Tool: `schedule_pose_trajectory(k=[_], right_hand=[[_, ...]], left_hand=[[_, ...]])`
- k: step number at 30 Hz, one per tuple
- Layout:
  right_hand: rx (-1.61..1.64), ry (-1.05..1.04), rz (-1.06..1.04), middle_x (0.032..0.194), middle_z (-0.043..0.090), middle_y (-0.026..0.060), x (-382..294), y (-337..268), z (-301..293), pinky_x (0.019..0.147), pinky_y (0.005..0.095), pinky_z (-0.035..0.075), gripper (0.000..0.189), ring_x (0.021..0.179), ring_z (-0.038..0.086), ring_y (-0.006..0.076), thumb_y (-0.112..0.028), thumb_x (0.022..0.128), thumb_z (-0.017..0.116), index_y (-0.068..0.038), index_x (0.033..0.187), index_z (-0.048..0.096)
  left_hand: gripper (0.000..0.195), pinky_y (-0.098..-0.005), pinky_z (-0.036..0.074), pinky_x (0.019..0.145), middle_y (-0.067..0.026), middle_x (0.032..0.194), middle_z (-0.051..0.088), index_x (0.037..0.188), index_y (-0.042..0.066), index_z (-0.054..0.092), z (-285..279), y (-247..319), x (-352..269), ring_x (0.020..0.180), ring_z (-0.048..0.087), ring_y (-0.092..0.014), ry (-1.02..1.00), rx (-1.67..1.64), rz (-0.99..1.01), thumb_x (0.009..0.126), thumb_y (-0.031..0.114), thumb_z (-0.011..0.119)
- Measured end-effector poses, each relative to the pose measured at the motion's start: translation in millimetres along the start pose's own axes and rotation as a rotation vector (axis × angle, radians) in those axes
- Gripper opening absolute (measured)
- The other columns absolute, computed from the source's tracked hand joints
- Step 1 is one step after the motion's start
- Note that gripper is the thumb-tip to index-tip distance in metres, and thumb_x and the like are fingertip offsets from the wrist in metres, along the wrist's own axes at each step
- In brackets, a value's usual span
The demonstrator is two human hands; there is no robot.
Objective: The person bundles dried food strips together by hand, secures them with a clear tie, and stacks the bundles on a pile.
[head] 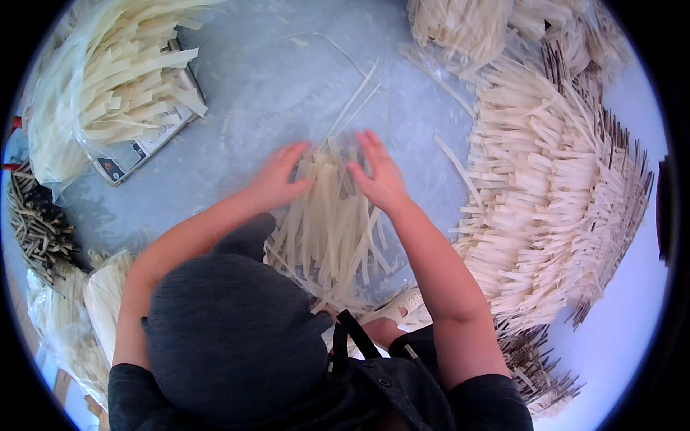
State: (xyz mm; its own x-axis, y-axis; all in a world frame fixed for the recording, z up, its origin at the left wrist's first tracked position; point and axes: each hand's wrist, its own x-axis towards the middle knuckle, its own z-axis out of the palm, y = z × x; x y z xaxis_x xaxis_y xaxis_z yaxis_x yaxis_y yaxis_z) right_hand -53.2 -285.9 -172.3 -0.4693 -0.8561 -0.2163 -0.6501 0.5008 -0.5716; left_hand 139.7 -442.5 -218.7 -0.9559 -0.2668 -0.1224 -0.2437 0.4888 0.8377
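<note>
A loose bundle of pale, flat dried strips [331,215], which look like wide noodles, lies spread lengthwise before me, its upper end gathered closer. My left hand [283,175] is beside the bundle's left edge, fingers apart and slightly blurred. On the other side is my right hand [380,178], also spread, with thumb and fingers pointing toward the bundle's top. Neither hand grips anything; whether the fingertips touch the strips cannot be told. A few long thin strips [353,99] extend from the bundle's upper end across the pale work surface [253,81].
At the upper left, a digital scale [126,161] carries a clear plastic bag [59,124] of strips. Dark thin sticks [40,226] are piled at far left. Strips hanging on sticks form a large heap [533,188] at right. Another strip bundle [458,27] lies above.
</note>
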Motion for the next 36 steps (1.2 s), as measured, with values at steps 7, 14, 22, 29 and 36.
schedule_pose_trajectory(k=[7, 14, 22, 29, 36], right_hand=[[0.179, -0.076, 0.664, 0.125, 0.049, 0.0282, -119, 32, 20, 0.098, 0.0411, 0.042, 0.094, 0.119, 0.048, 0.0386, -0.045, 0.07, 0.077, 0.011, 0.133, 0.037], [0.582, -0.15, 0.389, 0.113, 0.053, 0.0259, -100, -55, 121, 0.09, 0.0447, 0.045, 0.076, 0.108, 0.053, 0.0398, -0.033, 0.068, 0.078, 0.002, 0.125, 0.041], [0.564, -0.075, 0.469, 0.111, 0.058, 0.0266, -31, -125, 37, 0.085, 0.0451, 0.047, 0.066, 0.104, 0.057, 0.0421, -0.023, 0.071, 0.072, -0.003, 0.125, 0.038], [-0.159, 0.09, -0.184, 0.116, 0.059, 0.0229, -11, -143, -12, 0.083, 0.0424, 0.049, 0.078, 0.104, 0.059, 0.0388, -0.045, 0.072, 0.07, -0.001, 0.132, 0.043], [0.15, 0.246, -0.182, 0.119, 0.06, 0.0202, 82, -166, -113, 0.098, 0.0364, 0.041, 0.062, 0.115, 0.055, 0.0274, -0.053, 0.084, 0.061, -0.004, 0.122, 0.06]], left_hand=[[0.065, -0.035, 0.048, 0.086, -0.0121, 0.112, 0.06, 0.128, -0.001, 0.045, 19, -6, -49, 0.102, 0.058, -0.022, -0.389, -0.409, -0.737, 0.081, 0.034, 0.073], [0.066, -0.0301, 0.049, 0.072, -0.0094, 0.111, 0.061, 0.13, 0.0, 0.047, 24, 30, -40, 0.092, 0.06, -0.015, -0.354, -0.981, -0.653, 0.081, 0.035, 0.073], [0.067, -0.0337, 0.04, 0.099, -0.0112, 0.125, 0.054, 0.135, 0.0, 0.042, -16, 48, -23, 0.116, 0.051, -0.019, -0.184, -0.945, -0.435, 0.083, 0.03, 0.072], [0.062, -0.0369, 0.042, 0.098, -0.0124, 0.12, 0.056, 0.132, 0.002, 0.045, -62, 64, -6, 0.117, 0.051, -0.021, -0.057, -1.395, -0.428, 0.08, 0.022, 0.072], [0.07, -0.0334, 0.044, 0.092, -0.0069, 0.112, 0.057, 0.139, 0.007, 0.038, -55, 65, -14, 0.104, 0.055, -0.017, -0.152, -1.465, -0.49, 0.078, 0.014, 0.072]])
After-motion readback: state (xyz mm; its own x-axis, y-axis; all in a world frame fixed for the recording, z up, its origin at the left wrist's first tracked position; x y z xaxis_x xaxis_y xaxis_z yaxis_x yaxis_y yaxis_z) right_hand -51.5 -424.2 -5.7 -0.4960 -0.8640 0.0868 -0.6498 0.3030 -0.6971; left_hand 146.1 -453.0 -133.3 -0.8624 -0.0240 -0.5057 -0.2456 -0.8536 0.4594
